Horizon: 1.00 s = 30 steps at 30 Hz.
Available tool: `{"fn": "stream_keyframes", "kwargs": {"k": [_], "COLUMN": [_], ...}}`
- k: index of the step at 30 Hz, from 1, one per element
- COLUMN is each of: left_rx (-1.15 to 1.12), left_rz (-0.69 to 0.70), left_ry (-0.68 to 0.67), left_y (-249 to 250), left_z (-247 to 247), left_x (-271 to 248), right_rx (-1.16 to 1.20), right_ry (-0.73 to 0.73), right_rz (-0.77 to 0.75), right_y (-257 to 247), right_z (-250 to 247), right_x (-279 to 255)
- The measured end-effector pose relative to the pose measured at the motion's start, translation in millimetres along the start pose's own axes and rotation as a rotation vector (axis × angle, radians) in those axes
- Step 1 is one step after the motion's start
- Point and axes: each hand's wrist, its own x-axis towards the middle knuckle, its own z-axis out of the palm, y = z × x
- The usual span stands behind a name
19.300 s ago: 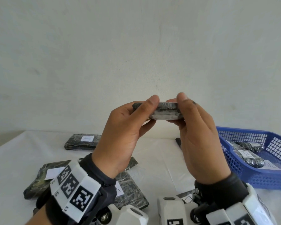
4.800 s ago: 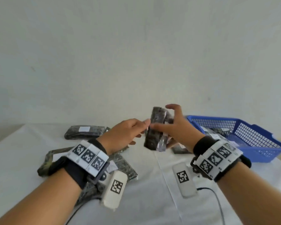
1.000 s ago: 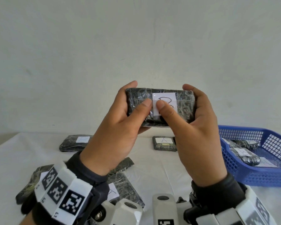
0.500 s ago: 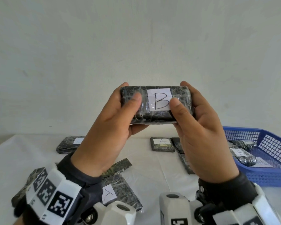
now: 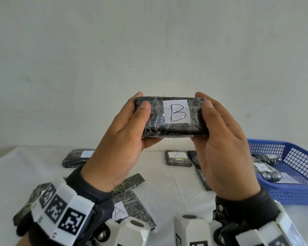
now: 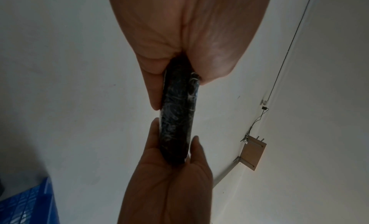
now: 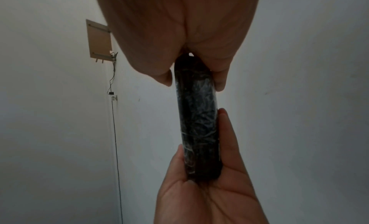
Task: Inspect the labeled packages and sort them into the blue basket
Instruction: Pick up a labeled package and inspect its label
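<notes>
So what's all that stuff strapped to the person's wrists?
Both hands are bare. The left hand has a dark cuff at the wrist with a white band of black square code markers. The right hand wears a matching dark cuff. White housings with dark round caps sit below both wrists.

The held package (image 5: 174, 119) is dark, wrapped in glossy, crinkled clear film, with a matt white paper label (image 5: 176, 111). The basket (image 5: 292, 194) is blue plastic mesh; the table (image 5: 167, 185) wears white cloth.
</notes>
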Motion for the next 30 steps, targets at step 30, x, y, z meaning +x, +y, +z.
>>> {"fn": "stream_keyframes", "kwargs": {"k": [30], "left_rx": [-0.015], "left_rz": [-0.327], "left_ry": [0.064], "left_y": [1.2], "left_z": [-6.2], "left_x": [4.0], "right_rx": [-0.367], "right_ry": [-0.168], "right_rz": [-0.089], "right_y": [1.2], "right_z": [-4.8], "right_x": [-3.2]}}
